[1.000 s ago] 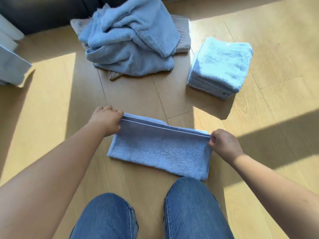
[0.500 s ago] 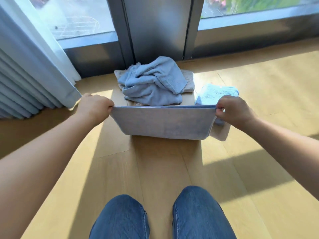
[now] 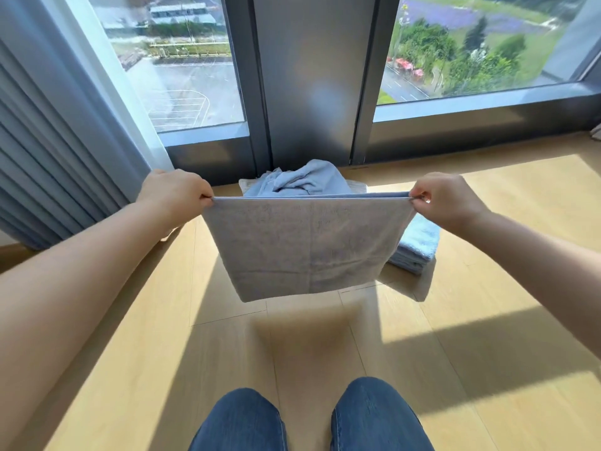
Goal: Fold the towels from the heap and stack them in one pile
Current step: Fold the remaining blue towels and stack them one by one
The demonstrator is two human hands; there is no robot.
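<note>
A folded blue towel [image 3: 305, 245] hangs in the air in front of me, stretched flat between both hands. My left hand [image 3: 174, 196] pinches its top left corner. My right hand [image 3: 445, 200] pinches its top right corner. Behind the towel, the heap of crumpled blue towels [image 3: 305, 180] lies on the floor by the window frame, mostly hidden. The pile of folded blue towels [image 3: 416, 245] sits on the floor at the right, partly covered by the hanging towel.
A wooden floor [image 3: 487, 320] runs in front of my knees [image 3: 309, 418]. A grey curtain [image 3: 48, 141] hangs at the left. A window with a dark frame [image 3: 309, 76] stands just behind the heap.
Both hands lifted the folded towel off the floor and raised it to hang in the air. The view tilted up toward the window.
</note>
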